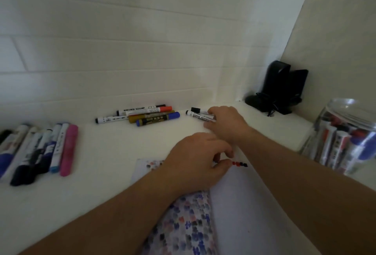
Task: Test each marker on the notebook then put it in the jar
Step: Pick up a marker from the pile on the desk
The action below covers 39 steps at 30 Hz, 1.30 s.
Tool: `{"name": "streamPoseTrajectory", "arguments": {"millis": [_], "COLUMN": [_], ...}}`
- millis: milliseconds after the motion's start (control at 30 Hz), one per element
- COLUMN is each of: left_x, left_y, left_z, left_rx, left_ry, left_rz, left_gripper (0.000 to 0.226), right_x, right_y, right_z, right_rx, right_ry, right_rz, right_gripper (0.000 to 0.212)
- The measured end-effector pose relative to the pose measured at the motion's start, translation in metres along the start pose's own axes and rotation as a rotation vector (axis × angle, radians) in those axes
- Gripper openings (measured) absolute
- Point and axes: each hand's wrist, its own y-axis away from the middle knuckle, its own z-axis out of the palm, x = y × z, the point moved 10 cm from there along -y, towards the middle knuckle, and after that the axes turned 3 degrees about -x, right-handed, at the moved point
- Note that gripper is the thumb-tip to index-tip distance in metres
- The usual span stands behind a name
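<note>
White desk surface (114,173) carries everything we see, and we place each item relative to the open notebook (240,204) at the near edge. Our left hand (195,165) rests on the notebook's upper edge, fingers curled, thumb and forefinger closed together beside a short row of red and dark test marks (240,163); whether anything lies between them we cannot tell. Beyond the notebook, our right hand (225,122) reaches to a black-capped whiteboard marker (200,114) lying on the desk, fingers curled over its near end. Beyond the notebook and to its left lies a small cluster of markers (140,115), among them one with a red cap and one with a blue cap. Far left of the notebook lies a row of markers (38,151), ending in a pink one (69,150). To the right of the notebook stands a clear jar (343,138) holding several markers. Beyond it, in the wall corner, sits a black device (280,88).
</note>
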Motion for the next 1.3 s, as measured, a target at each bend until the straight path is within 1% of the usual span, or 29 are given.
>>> {"name": "streamPoseTrajectory", "arguments": {"millis": [67,133,200,233,267,300,367,400,433,500,567,667,700,733,833,867,1000,1300], "left_x": [-0.001,-0.006,-0.013,-0.018,-0.022,-0.025,-0.023,-0.018,-0.010,0.003,0.009,0.010,0.009,0.008,0.009,0.010,0.015,0.018], "left_y": [-0.001,-0.002,-0.002,-0.001,0.000,0.001,0.001,0.001,0.001,0.002,0.003,0.002,0.002,0.003,0.006,0.007,0.006,0.004], "left_z": [-0.001,-0.003,-0.007,-0.010,-0.013,-0.016,-0.016,-0.013,-0.008,0.002,0.009,0.008,0.008,0.009,0.011,0.010,0.007,0.007], "left_rx": [0.004,0.012,0.040,0.059,0.078,0.094,0.080,0.044,0.001,-0.079,-0.120,-0.113,-0.114,-0.123,-0.149,-0.154,-0.183,-0.206], "left_ry": [-0.002,-0.001,0.008,0.015,0.030,0.053,0.107,0.130,0.144,0.163,0.179,0.189,0.191,0.193,0.224,0.233,0.292,0.394], "left_rz": [-0.017,-0.056,-0.109,-0.145,-0.182,-0.210,-0.217,-0.184,-0.134,-0.054,-0.036,-0.038,-0.043,-0.051,-0.061,-0.055,-0.032,-0.030], "left_gripper": [0.015,0.015,0.016,0.017,0.020,0.025,0.039,0.044,0.045,0.038,0.031,0.026,0.025,0.023,0.022,0.022,0.017,0.014], "right_x": [0.000,-0.001,0.001,0.005,0.008,0.007,-0.003,-0.008,-0.010,-0.007,-0.001,0.006,0.007,0.006,0.002,0.000,-0.006,-0.007], "right_y": [0.000,0.010,0.031,0.045,0.061,0.078,0.113,0.128,0.140,0.154,0.161,0.166,0.166,0.167,0.167,0.167,0.169,0.171], "right_z": [0.001,-0.004,-0.024,-0.035,-0.043,-0.046,-0.045,-0.041,-0.036,-0.027,-0.023,-0.030,-0.032,-0.034,-0.031,-0.029,-0.029,-0.032], "right_rx": [-0.052,-0.081,-0.022,0.021,0.037,0.012,-0.109,-0.161,-0.181,-0.138,-0.047,0.094,0.125,0.143,0.135,0.120,0.076,0.045], "right_ry": [0.022,0.012,-0.105,-0.253,-0.466,-0.718,-1.174,-1.330,-1.435,-1.559,-1.570,-1.371,-1.356,-1.359,-1.402,-1.434,-1.548,-1.550], "right_rz": [-0.004,-0.018,-0.018,-0.005,0.009,0.015,-0.006,-0.013,-0.017,-0.019,-0.038,-0.067,-0.079,-0.093,-0.095,-0.097,-0.149,-0.207], "right_gripper": [0.036,0.031,0.020,0.015,0.013,0.013,0.011,0.011,0.014,0.016,0.019,0.038,0.042,0.041,0.021,0.019,0.024,0.023]}}
